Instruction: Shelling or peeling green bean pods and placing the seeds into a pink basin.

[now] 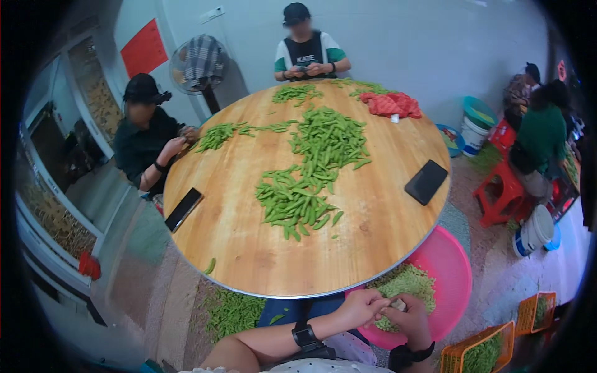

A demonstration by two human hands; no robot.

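My left hand (362, 308) and my right hand (410, 318) meet just past the table's near edge, fingertips pinched together. What lies between the fingers is too small to make out; something pale shows by the right fingers. Below them stands a pink basin (457, 267) holding a heap of light green shelled beans (407, 283). On the round wooden table (385, 217), a large pile of green bean pods (326, 140) stretches from the middle toward me, its nearer part (292, 202) spread loosely.
Two phones (426, 182) (184, 209) and a red plastic bag (390, 105) lie on the table. Two people (146, 137) (308, 50) sit across it, handling small things. More pods (233, 314) cover the floor at left. Orange crates (457, 357) and red stools (499, 193) stand at right.
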